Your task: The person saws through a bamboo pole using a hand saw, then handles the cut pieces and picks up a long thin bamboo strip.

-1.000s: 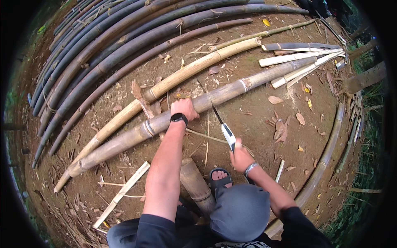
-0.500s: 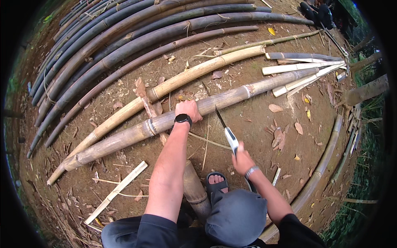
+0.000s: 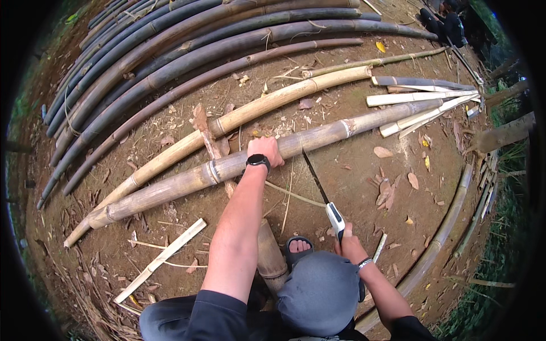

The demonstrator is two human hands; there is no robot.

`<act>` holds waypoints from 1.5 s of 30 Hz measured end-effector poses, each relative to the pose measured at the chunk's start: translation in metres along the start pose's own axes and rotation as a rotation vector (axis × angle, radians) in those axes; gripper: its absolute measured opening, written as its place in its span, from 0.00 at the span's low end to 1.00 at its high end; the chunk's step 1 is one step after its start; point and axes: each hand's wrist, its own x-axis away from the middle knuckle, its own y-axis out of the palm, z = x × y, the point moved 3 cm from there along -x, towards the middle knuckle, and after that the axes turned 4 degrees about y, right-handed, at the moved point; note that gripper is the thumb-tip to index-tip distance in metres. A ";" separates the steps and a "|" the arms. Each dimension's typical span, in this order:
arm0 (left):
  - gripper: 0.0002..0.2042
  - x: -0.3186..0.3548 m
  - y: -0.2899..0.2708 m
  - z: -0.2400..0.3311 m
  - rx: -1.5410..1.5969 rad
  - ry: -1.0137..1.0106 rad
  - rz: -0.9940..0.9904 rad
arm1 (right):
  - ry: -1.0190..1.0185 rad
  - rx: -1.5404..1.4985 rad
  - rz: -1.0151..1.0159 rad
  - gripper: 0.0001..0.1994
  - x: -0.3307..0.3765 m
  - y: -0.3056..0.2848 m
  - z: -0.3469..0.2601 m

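A thick grey-brown bamboo pole (image 3: pixel 193 177) lies slanted across the ground in front of me. Closed over its top is my left hand (image 3: pixel 265 152), with a black watch on the wrist. Just right of it, the dark blade of a hand saw (image 3: pixel 318 184) meets the pole's near side at the tip. My right hand (image 3: pixel 350 248) grips the saw's white and black handle, low and close to my knee. Behind the pole rests a paler yellow bamboo pole (image 3: pixel 273 103), crossing it near the left end. A short bamboo piece (image 3: pixel 271 253) lies below my left hand.
Several long dark bamboo poles (image 3: pixel 170 62) are piled at the back left. Split bamboo strips (image 3: pixel 406 98) lie at the right end of the pole. A pale split strip (image 3: pixel 162 261) is at the lower left. A person (image 3: pixel 446 25) sits far right.
The right hand has drawn the saw back toward me, so more of its blade shows in front of the pole. My left hand keeps its hold. The whole view has shifted slightly.
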 end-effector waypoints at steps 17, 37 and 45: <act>0.27 0.002 -0.004 -0.009 0.018 -0.007 0.007 | 0.032 0.032 -0.046 0.25 0.004 -0.013 -0.018; 0.25 0.000 -0.004 0.001 0.017 0.025 -0.011 | 0.183 -0.064 -0.047 0.28 -0.003 -0.006 0.002; 0.26 0.001 -0.005 -0.008 0.035 0.021 -0.009 | 0.196 0.006 -0.098 0.30 0.011 -0.005 0.003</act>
